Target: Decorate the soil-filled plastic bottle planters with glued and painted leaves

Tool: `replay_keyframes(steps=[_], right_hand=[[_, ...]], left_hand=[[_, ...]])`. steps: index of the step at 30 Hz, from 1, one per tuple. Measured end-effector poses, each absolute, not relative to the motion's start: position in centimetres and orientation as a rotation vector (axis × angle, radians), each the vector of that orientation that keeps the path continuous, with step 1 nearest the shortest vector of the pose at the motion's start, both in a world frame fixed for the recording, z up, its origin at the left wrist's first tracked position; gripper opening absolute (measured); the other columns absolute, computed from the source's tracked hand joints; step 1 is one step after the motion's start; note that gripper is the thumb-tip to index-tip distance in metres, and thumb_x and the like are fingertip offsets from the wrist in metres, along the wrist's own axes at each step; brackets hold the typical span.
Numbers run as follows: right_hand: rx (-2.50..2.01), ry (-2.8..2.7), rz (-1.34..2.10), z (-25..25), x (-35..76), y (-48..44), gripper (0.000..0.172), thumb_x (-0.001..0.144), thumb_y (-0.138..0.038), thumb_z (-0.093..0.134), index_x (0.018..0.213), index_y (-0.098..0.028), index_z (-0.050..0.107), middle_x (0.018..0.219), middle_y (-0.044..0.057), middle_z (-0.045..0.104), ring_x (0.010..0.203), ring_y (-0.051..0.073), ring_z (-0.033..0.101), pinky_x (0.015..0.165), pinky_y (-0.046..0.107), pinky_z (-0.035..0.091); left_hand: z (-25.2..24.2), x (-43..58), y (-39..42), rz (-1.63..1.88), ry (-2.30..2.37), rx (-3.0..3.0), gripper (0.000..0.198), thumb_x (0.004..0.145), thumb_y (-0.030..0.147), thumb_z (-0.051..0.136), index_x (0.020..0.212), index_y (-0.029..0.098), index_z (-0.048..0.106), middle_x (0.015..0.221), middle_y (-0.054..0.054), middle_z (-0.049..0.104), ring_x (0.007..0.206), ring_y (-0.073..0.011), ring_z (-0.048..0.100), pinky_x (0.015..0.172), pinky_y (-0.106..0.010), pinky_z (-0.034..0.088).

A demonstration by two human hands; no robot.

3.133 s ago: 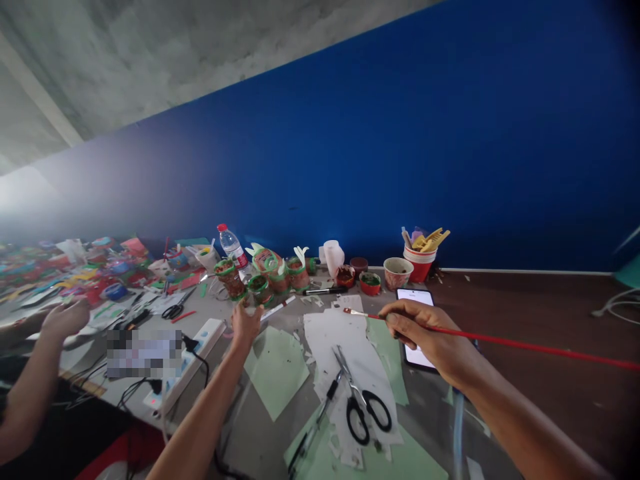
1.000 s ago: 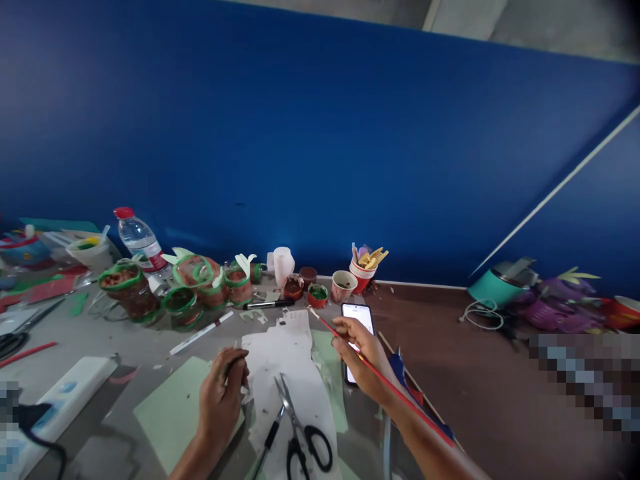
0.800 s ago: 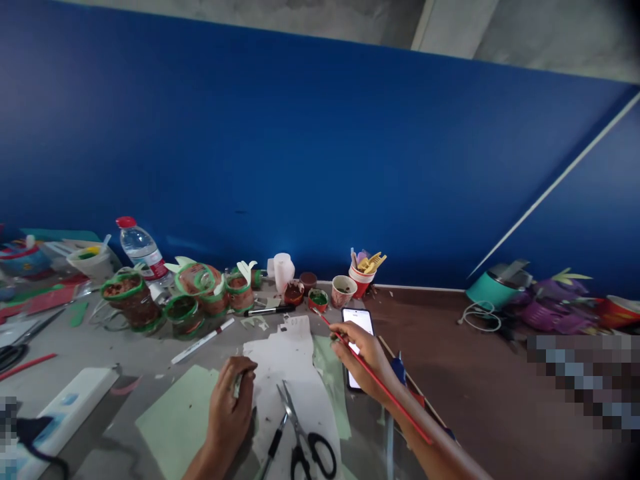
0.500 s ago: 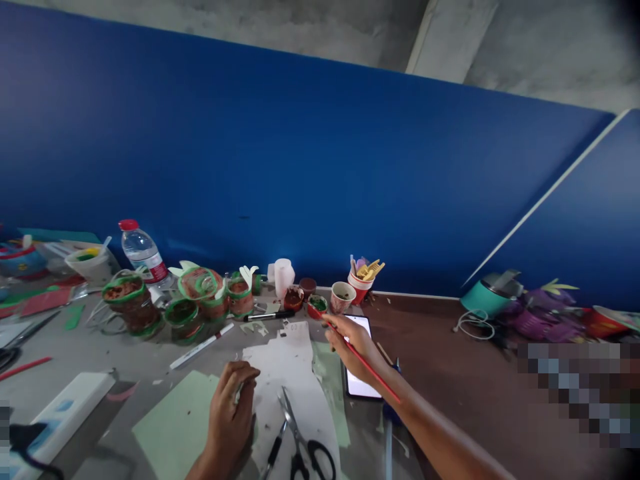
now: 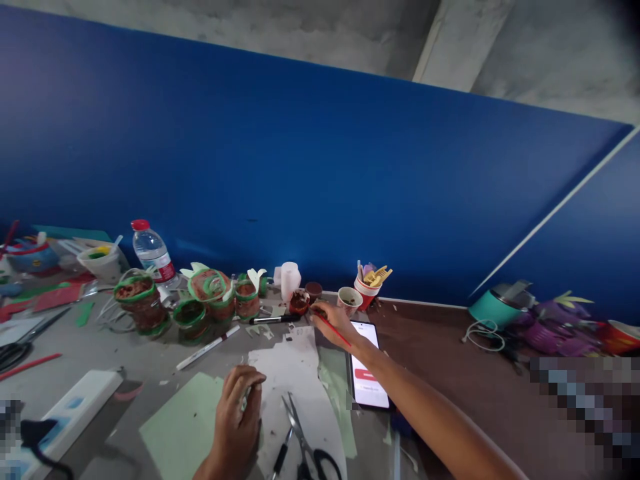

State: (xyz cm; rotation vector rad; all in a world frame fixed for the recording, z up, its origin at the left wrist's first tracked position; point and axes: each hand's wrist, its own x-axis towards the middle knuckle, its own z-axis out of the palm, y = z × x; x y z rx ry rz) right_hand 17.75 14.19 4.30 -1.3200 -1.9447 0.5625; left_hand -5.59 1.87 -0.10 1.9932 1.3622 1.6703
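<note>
My right hand is stretched forward and closed on a thin red paintbrush, whose tip sits at the small paint cups near the blue wall. My left hand rests near the bottom of the view with fingers curled on a small pale piece I cannot make out, over a green paper sheet. White cut paper and black-handled scissors lie between my hands. A lit phone lies under my right forearm.
Green-rimmed brown pots, a water bottle, a white roll, markers and a red cup of sticks line the back. A power strip lies at left. A teal pot and purple items lie at right.
My right hand has reached forward, bringing the brush tip from above the paper to the paint cups. My left hand has stayed curled on the green sheet. The view has tilted slightly.
</note>
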Motion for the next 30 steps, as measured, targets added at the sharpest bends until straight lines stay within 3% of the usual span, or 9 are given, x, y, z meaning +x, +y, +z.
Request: replay_keyframes(steps=[11,19,23,30], right_hand=[[-1.342,-2.003,0.542,4.8,17.4,14.6,0.022,0.085,-0.026,0.052,0.095,-0.019,0.07,0.096,0.007,0.072,0.091,0.021,0.065,0.082,0.03,0.046],[-1.5,-1.92,0.477,5.9,17.4,16.1,0.038,0.092,-0.039,0.04,0.078,-0.019,0.069,0.074,0.004,0.069,0.072,0.019,0.062,0.068,0.027,0.044],[-1.586,-1.847,0.44,7.2,17.4,17.5,0.045,0.093,-0.046,0.035,0.078,-0.019,0.067,0.074,0.006,0.069,0.074,0.02,0.063,0.069,0.027,0.043],[-1.732,-1.847,0.428,8.7,16.2,21.3,0.042,0.09,-0.044,0.044,0.063,-0.02,0.065,0.074,0.007,0.07,0.079,0.02,0.064,0.069,0.025,0.041]], left_hand=[[-0.2,-5.6,1.7,1.655,1.391,1.977,0.011,0.085,0.017,0.05,0.082,0.022,0.059,0.079,-0.004,0.06,0.077,-0.0188,0.059,0.071,-0.031,0.048],[-0.3,-5.6,1.9,1.668,1.368,1.993,0.011,0.085,0.016,0.05,0.084,0.022,0.059,0.079,-0.004,0.061,0.076,-0.0183,0.059,0.071,-0.03,0.048],[0.1,-5.6,1.9,1.663,1.363,2.037,0.012,0.085,0.015,0.05,0.084,0.022,0.059,0.079,-0.003,0.061,0.075,-0.0174,0.059,0.07,-0.029,0.048],[0.1,-5.7,1.9,1.658,1.35,2.07,0.014,0.084,0.012,0.049,0.084,0.022,0.059,0.077,-0.003,0.061,0.074,-0.0172,0.058,0.069,-0.028,0.048]])
